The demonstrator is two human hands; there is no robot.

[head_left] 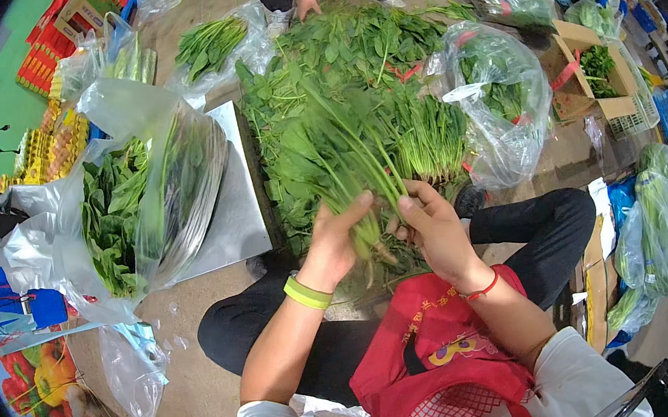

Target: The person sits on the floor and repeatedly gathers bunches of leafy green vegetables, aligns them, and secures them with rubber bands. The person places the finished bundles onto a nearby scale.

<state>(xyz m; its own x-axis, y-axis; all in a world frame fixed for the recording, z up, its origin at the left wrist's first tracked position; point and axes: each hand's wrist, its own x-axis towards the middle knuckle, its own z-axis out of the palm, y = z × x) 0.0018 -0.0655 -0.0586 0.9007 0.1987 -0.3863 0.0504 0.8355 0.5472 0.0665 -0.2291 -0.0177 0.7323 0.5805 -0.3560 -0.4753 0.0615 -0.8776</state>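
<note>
- Left hand [336,238] curled round stems of a leafy bunch [336,161]; right hand [437,232] nearly closed, thumb and fingers pinching stems just beside it.
- Leafy bunch slightly blurred, leaves pointing away from the person, over the greens pile [361,38].
- Left: translucent bag [122,100], broad leaves inside.
- Right: clear bag [536,95], greens inside; beyond, cardboard box [620,108], greens inside.

Soft, fairly bright light spreads evenly across the scene, its source unclear, and white glints streak the crumpled clear plastic bag [507,165] right of centre. Motion blur smears the long-stemmed, leafy green bunch [325,157] in mid-frame, while fisheye distortion bends the pale green wall [1,78] toward the left rim and black vignetting swallows the corners
</note>
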